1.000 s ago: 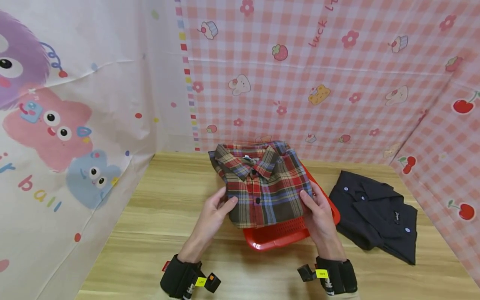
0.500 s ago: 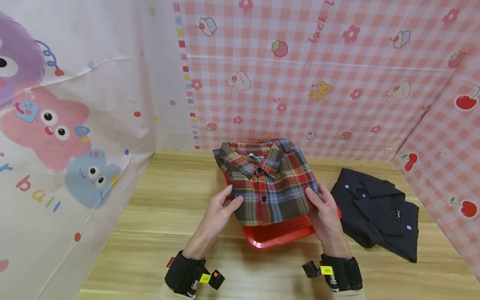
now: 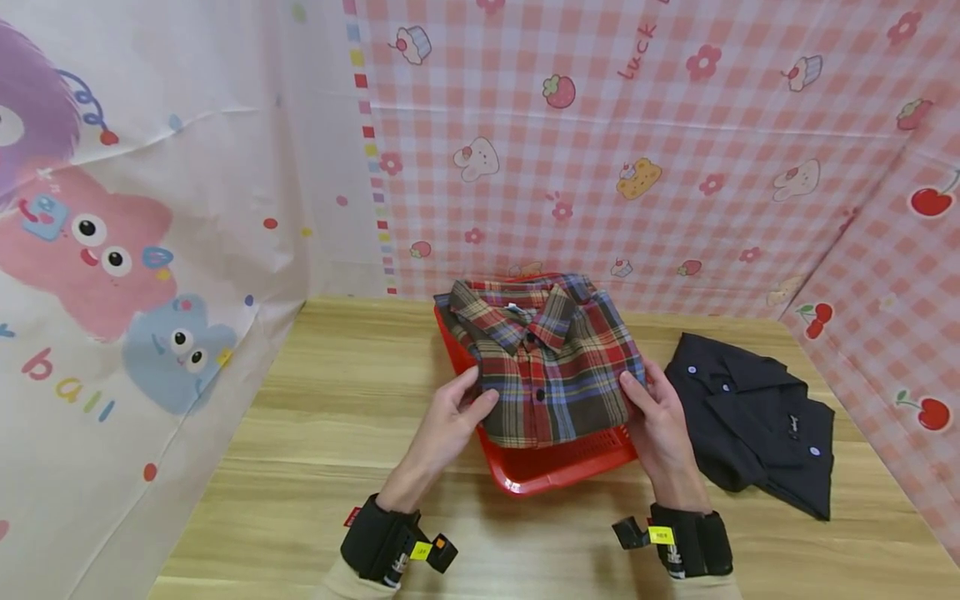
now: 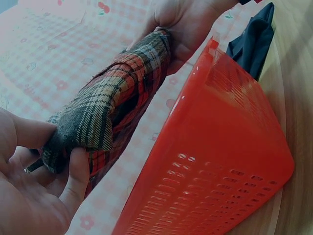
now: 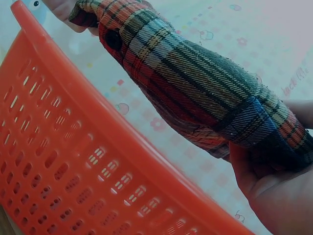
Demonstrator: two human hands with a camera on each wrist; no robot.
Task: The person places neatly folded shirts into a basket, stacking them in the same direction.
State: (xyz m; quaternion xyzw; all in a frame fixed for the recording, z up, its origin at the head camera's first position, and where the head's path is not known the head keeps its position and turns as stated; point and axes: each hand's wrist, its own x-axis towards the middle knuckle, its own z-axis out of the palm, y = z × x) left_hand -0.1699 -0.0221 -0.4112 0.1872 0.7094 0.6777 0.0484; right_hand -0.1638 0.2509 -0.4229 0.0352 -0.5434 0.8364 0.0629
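Note:
A folded plaid shirt (image 3: 555, 375), collar toward the back, is held level between both hands over a red plastic basket (image 3: 525, 479). My left hand (image 3: 450, 417) grips its left edge with the thumb on top, and the left wrist view shows the thumb and fingers pinching the folded cloth (image 4: 88, 117). On the opposite edge, my right hand (image 3: 660, 425) grips with its thumb on top and fingers beneath. Both wrist views show a gap between the shirt's underside and the basket's rim (image 5: 122, 132). Most of the basket's inside is hidden under the shirt.
A folded dark shirt (image 3: 757, 425) lies on the wooden table (image 3: 337, 400) to the right of the basket. Pink checked cloth (image 3: 585, 167) hangs behind the table, and a white printed sheet (image 3: 247, 167) hangs at the left.
Both hands have carried the plaid shirt a little to the right, over the red basket. More of the basket's left side now shows. The dark shirt stays in place.

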